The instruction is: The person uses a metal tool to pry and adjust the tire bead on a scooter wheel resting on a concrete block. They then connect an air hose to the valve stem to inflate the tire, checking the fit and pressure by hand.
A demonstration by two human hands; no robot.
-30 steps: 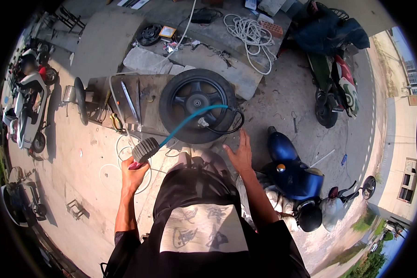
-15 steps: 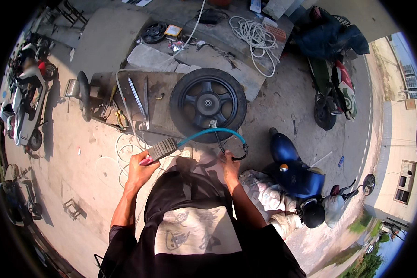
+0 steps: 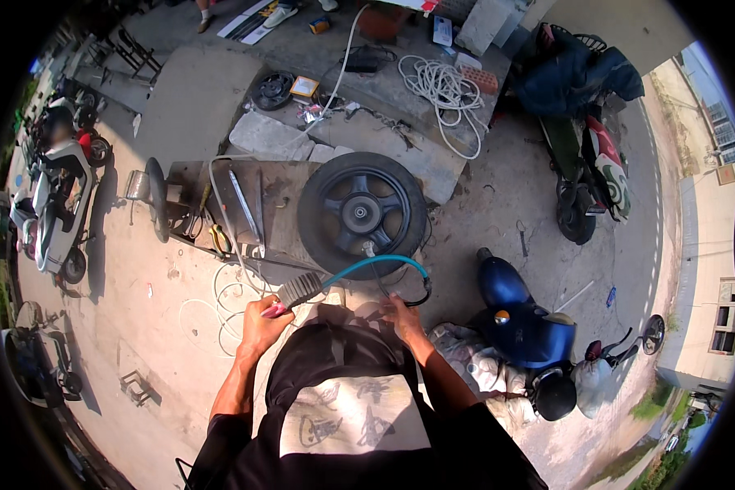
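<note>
My left hand (image 3: 263,324) is closed around a tire inflator (image 3: 300,289) with a ribbed grey body and a pinkish-red part by my fingers. From it a teal hose (image 3: 376,260) arches right to a black fitting. The fingers of my right hand (image 3: 400,316) are closed on the thin black stem (image 3: 381,284) that runs from this fitting toward a light metal piece at the wheel rim. Just beyond both hands lies the black wheel (image 3: 312,214), with a five-spoke hub and its tire on. Exactly how the stem meets the valve is too small to tell.
Left of the wheel, a low bench (image 3: 282,233) bears long metal levers (image 3: 247,207) and yellow-handled pliers (image 3: 219,238). A pale air line (image 3: 220,294) coils on the ground. Blue scooter bodywork (image 3: 531,322) stands at right. Beyond are concrete slabs (image 3: 269,135) and coiled white hose (image 3: 441,86).
The view has shifted upward, so the wheel and bench sit lower and another person's feet show at the far edge. Both hands keep their hold on the inflator and stem.
</note>
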